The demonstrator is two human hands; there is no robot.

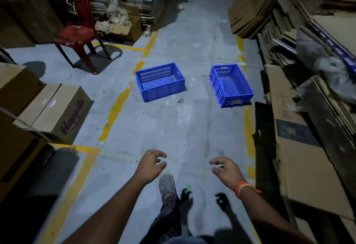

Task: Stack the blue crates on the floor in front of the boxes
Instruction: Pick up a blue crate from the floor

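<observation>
Two empty blue slatted crates stand apart on the grey floor ahead. The left crate (pixel 160 81) lies broadside to me near a yellow floor line. The right crate (pixel 231 85) points away from me, close to the cardboard on the right. My left hand (pixel 151 164) and my right hand (pixel 226 169) hang in front of me, well short of both crates, fingers loosely curled and holding nothing. An orange band circles my right wrist.
A red plastic chair (pixel 77 22) stands at the back left. Brown cartons (pixel 55 111) sit at the left. Flattened cardboard (pixel 300 137) is piled along the right side. An open box of plastic wrap (pixel 119 25) lies behind the chair. My grey shoe (pixel 166 186) is on the floor.
</observation>
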